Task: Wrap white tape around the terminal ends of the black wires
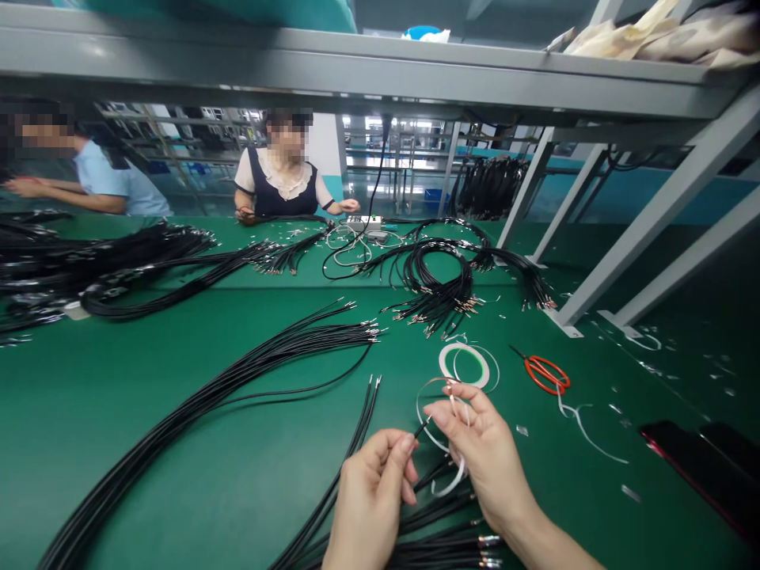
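Black cable (pixel 423 427): tip pinched between thumb and forefinger of left hand (pixel 371 495), fingers clenched on it. Right hand (pixel 484 455) grasping a thin white strip (pixel 451 479), looped above the fingertips and trailing under the palm. No strip wound on the cable in hand, as far as visible.

Beneath both wrists, cable bunch (pixel 451 542) with metal terminals; bound or not, cannot tell. Left of the fingers, loose pair (pixel 363 419) and long fanned bundle (pixel 267 352), both unbound. Just beyond the fingertips, tape roll (pixel 464 366); right of it, red scissors (pixel 546 374).

Further out: green mat (pixel 178 443), littered with white offcuts; grey shelf frame (pixel 653 214) overhead. One person (pixel 279 186) seated opposite, another (pixel 100 178) far left.
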Tool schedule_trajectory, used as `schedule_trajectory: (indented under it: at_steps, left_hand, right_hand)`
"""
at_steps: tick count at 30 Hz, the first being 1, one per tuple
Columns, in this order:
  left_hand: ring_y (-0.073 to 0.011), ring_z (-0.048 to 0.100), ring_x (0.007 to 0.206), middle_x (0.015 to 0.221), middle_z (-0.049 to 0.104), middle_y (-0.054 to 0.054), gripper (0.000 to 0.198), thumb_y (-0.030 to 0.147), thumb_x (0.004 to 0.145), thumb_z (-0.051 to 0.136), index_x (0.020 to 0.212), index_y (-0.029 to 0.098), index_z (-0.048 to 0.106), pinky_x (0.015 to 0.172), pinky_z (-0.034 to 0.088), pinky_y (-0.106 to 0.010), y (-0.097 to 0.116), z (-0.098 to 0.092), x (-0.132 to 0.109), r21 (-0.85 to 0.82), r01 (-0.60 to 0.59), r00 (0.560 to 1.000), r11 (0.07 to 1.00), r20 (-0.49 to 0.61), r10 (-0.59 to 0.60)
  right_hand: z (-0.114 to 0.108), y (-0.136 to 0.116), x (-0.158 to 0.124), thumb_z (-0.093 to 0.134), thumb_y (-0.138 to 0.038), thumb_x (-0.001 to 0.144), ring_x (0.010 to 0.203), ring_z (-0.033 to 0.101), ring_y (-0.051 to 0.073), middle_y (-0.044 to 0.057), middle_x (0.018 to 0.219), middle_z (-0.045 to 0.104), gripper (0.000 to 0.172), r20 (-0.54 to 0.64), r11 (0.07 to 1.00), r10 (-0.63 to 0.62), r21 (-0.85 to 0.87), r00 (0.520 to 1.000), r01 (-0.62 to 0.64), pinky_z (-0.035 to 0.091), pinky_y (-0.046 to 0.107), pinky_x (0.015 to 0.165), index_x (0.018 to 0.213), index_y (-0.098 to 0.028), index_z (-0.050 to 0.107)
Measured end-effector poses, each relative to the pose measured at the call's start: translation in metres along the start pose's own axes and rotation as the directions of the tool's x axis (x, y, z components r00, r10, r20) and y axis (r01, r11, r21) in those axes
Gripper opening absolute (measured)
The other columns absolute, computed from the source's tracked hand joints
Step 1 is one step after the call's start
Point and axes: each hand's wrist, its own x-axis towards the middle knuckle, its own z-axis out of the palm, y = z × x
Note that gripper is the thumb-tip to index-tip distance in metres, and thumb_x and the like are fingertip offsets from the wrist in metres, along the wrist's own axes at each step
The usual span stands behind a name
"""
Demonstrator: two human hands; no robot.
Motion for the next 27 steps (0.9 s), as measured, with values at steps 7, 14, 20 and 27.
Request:
schedule_trajectory:
  at_steps: [7, 14, 20, 27]
  left_hand:
    - [-0.0055, 0.046, 0.040, 0.055, 0.052, 0.005, 0.031, 0.044, 0.087, 0.052, 0.076, 0.015, 0.058, 0.043, 0.033, -0.017, -0.006, 0.001, 0.000, -0.034, 0.017, 0.999, 0.999, 0.038, -0.016]
    - [-0.0098, 0.055, 0.059, 0.069, 0.059, 0.001, 0.023, 0.039, 0.089, 0.050, 0.091, 0.018, 0.059, 0.054, 0.043, -0.019, 0.000, 0.001, 0.000, 0.017, -0.052, 0.997, 0.998, 0.060, 0.051]
    - [-0.0134, 0.063, 0.075, 0.088, 0.063, -0.002, 0.020, 0.031, 0.090, 0.051, 0.106, 0.021, 0.056, 0.067, 0.051, -0.024, 0.002, 0.000, 0.001, 0.089, -0.184, 0.983, 0.979, 0.003, 0.185]
    - [-0.0144, 0.062, 0.079, 0.090, 0.061, -0.004, 0.024, 0.012, 0.088, 0.052, 0.108, 0.021, 0.062, 0.071, 0.051, -0.026, 0.004, -0.001, 0.002, 0.350, -0.498, 0.852, 0.793, 0.027, 0.523]
  right_hand:
    - [0.002, 0.006, 0.000, 0.081, -0.024, 0.066, 0.071, 0.064, 0.014, -0.001, 0.073, 0.069, 0.044, 0.075, 0.999, 0.007, 0.050, 0.997, -0.011, 0.048, 0.026, 0.070, 0.097, -0.020, 0.050]
    - [0.000, 0.005, -0.001, 0.079, -0.026, 0.069, 0.068, 0.064, 0.014, 0.002, 0.077, 0.070, 0.042, 0.112, 1.000, 0.015, 0.012, 0.994, -0.016, 0.049, 0.024, 0.061, 0.098, -0.021, 0.050]
    - [-0.006, -0.007, -0.011, 0.061, -0.036, 0.086, 0.042, 0.046, 0.004, 0.005, 0.094, 0.070, 0.019, -0.047, 0.976, -0.102, -0.198, 0.994, 0.090, 0.040, 0.018, 0.039, 0.094, -0.020, 0.057]
    - [-0.002, -0.011, -0.022, 0.066, -0.037, 0.080, 0.086, 0.065, 0.022, 0.008, 0.094, 0.068, 0.019, 0.044, 0.980, 0.002, -0.198, 0.999, 0.006, 0.058, 0.030, 0.065, 0.083, -0.018, 0.065]
